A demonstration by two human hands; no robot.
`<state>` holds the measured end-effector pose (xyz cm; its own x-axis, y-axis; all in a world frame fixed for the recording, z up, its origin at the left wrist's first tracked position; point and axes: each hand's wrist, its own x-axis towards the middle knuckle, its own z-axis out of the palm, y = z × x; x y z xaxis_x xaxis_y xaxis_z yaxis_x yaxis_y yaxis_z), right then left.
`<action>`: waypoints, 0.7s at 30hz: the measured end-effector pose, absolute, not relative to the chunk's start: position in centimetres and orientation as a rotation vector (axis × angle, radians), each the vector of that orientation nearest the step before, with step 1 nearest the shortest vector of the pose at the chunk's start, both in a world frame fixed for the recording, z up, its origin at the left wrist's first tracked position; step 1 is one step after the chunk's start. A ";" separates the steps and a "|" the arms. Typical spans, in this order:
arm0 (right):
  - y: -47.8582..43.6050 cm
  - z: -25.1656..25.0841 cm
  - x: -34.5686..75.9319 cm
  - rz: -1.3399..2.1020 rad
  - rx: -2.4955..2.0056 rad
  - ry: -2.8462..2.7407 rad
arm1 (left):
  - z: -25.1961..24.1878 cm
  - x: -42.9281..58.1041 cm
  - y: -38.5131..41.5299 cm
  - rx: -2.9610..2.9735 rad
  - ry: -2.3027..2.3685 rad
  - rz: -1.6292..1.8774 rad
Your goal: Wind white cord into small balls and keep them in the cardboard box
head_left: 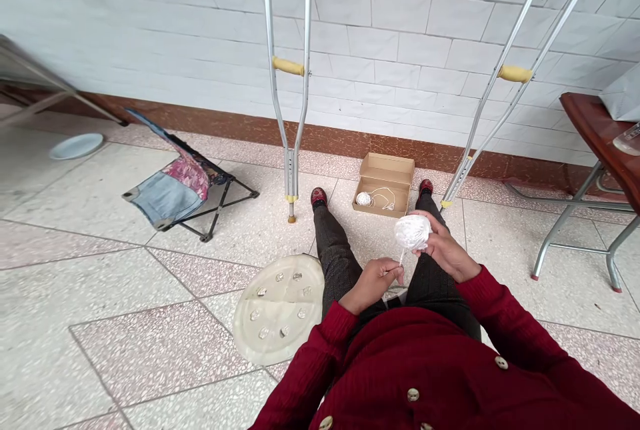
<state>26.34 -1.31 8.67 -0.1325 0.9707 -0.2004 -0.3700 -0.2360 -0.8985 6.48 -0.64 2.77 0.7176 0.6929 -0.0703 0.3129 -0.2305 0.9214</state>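
Dark red ribbed cardigan (pixel 415 377) with round pale buttons fills the bottom of the view, its sleeves running up to two bare hands held over the lap. Right hand (pixel 445 250) is curled around a white ball of string (pixel 413 232), fingers closed on its soft, wound surface and holding it up at chest side of the knees. Left hand (pixel 373 283) sits just below and beside that ball, thumb and fingers pinched shut on a thin white strand (pixel 401 257) that drops from it. Directly under the grip lie dark flecked trousers (pixel 337 257), ending beyond the hands in dark red shoes (pixel 319 197). Between the shoes, past the right hand, stands an open cardboard box (pixel 383 183) holding a smaller white ball (pixel 363 199) with loose thread trailing from it. Left of the left hand, touching the trouser leg, rests a round translucent plastic lid (pixel 277 307) dotted with small shiny oval pieces. Farther off on that side are a folding stool (pixel 170 187) with denim and floral patchwork fabric and a pale round plate (pixel 77 146). Two aluminium crutches (pixel 293 70) with yellow grips stand ahead of the hands, by the tiled wall (pixel 410 30).
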 end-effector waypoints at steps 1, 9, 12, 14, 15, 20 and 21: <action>-0.7 8.4 26.6 1.548 -1.076 -0.870 | 2.9 6.5 -0.9 1.836 0.772 0.396; -0.3 0.2 27.0 1.033 -1.791 -1.345 | 4.9 4.9 -0.5 2.105 0.799 0.299; -2.2 -1.3 25.5 1.249 -1.739 -1.444 | 5.5 4.4 0.7 2.161 0.838 0.422; -3.2 -0.9 24.7 1.582 -1.558 -1.300 | 5.7 4.2 1.6 2.152 0.857 0.495; -3.6 -0.2 24.4 1.747 -1.441 -1.194 | 5.8 4.1 2.0 2.143 0.864 0.528; -4.3 3.9 24.5 2.065 -0.977 -0.930 | 5.3 4.5 2.6 2.053 0.836 0.607; -4.3 4.5 24.6 2.041 -0.948 -0.921 | 5.0 4.6 2.6 2.026 0.848 0.616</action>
